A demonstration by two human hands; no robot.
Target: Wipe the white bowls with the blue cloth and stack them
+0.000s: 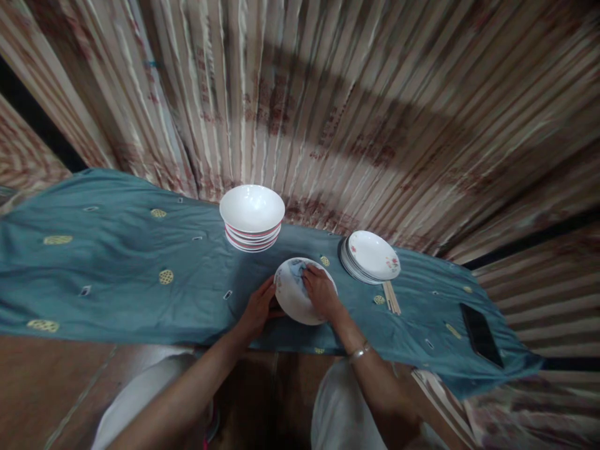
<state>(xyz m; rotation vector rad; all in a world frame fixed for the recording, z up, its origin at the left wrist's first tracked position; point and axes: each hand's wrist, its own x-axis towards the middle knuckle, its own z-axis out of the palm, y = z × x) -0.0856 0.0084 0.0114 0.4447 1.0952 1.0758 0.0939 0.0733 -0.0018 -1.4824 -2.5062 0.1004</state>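
Plate (296, 305) held; curtain print (275, 103) illeg.

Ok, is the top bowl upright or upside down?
Upright: the top bowl sits open side up on the stack, its white inside showing.

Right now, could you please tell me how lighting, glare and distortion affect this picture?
Head view: dim light overall; glare inside the top white bowl; a broad shadow across the pleated curtain, whose folds fan outward, suggesting wide-angle distortion; soft detail on the held floral plate.
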